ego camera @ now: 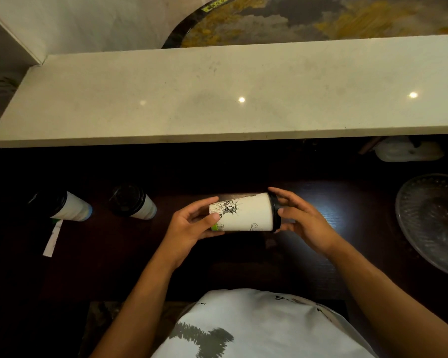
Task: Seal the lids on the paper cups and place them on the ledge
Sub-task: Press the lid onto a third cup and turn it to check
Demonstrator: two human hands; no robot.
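Your left hand (192, 223) grips the base of a sideways paper cup (246, 213) above the dark counter (321, 254); your right hand's (303, 220) fingers curl round its black lid (275, 211); the pale ledge (217, 99) lies beyond.

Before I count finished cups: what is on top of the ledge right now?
Nothing stands on the visible part of the ledge; only light reflections show. One paper cup is held sideways between the left hand and right hand; two lidded cups stand on the dark counter below.
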